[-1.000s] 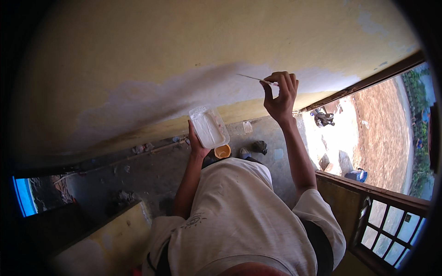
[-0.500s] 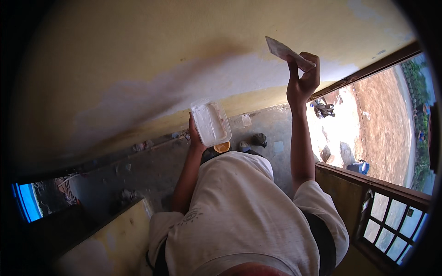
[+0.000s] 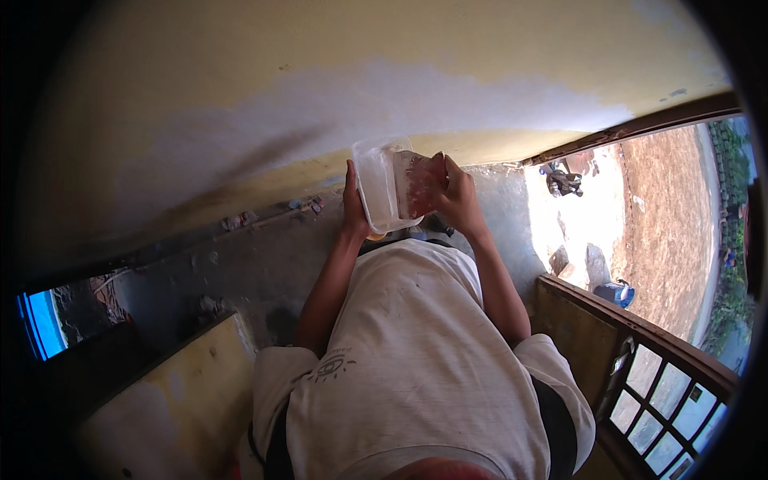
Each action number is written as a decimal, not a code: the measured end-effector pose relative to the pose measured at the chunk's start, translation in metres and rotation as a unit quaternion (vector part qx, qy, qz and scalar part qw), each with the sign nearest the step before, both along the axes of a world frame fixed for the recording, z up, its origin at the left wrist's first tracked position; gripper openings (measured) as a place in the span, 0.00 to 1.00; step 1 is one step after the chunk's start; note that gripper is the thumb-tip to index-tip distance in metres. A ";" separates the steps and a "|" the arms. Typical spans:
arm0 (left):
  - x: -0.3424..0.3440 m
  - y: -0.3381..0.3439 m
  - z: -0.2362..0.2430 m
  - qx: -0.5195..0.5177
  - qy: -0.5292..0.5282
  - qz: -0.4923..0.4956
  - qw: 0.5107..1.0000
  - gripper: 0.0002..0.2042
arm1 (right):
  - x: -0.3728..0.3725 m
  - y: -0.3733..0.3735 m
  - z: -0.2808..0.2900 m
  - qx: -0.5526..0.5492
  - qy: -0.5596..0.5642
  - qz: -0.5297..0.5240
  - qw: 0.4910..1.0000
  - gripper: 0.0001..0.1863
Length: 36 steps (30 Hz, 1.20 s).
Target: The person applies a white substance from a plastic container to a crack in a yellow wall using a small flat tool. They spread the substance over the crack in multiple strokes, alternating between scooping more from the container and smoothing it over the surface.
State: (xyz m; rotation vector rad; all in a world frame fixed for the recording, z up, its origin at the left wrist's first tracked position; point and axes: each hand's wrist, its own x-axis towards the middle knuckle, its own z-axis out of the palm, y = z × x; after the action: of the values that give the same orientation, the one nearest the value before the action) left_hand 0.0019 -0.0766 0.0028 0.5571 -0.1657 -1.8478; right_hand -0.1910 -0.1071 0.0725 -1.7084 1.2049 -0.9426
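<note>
Left hand [image 3: 354,210] grips translucent plastic tub [image 3: 378,186] | right hand [image 3: 456,196] pinches putty knife [image 3: 418,182] inside it (reloading) | yellow wall [image 3: 200,72]: grey filler patch [image 3: 384,108] partly spread.

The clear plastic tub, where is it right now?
In the head view, the plastic tub sits centre, held by the left hand, with the right hand beside it, before the yellow wall.

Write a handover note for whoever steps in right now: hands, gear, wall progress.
Left hand: holds the clear plastic tub by its side, tilted.
Right hand: holds the flat putty blade at the tub's mouth.
Wall: a pale skimmed band runs across the yellow surface.
Left: the yellow above and below the band is uncoated. How much filler the tub holds cannot be told.
</note>
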 end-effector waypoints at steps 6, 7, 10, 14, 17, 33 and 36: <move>-0.039 0.000 -0.007 0.001 0.025 -0.014 1.000 0.40 | -0.007 0.000 0.020 0.005 0.020 -0.016 1.000 0.07; -0.047 0.001 0.003 0.008 0.013 0.012 1.000 0.40 | -0.012 0.001 0.030 -0.009 0.001 -0.026 1.000 0.06; -0.060 0.006 0.009 0.018 -0.018 0.057 0.998 0.40 | -0.026 0.003 0.035 -0.028 0.016 -0.036 0.999 0.05; -0.058 0.012 -0.020 -0.079 0.135 -0.030 0.987 0.37 | -0.028 0.006 0.011 0.098 -0.009 0.050 0.994 0.08; -0.073 0.015 0.001 0.006 0.068 0.020 0.997 0.37 | -0.047 0.001 -0.005 0.017 -0.022 0.015 1.000 0.09; -0.045 0.030 -0.023 0.020 -0.002 0.126 0.992 0.36 | -0.028 0.025 -0.016 0.395 -0.563 -0.031 0.725 0.17; -0.027 0.032 -0.026 0.020 0.027 0.112 0.993 0.36 | -0.007 0.001 -0.015 0.331 -0.560 -0.074 0.756 0.11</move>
State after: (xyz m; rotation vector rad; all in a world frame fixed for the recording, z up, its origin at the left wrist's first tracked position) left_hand -0.0250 -0.0451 -0.0235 0.5296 -0.0284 -1.6483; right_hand -0.1981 -0.1064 0.0570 -0.2858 0.6611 -1.1588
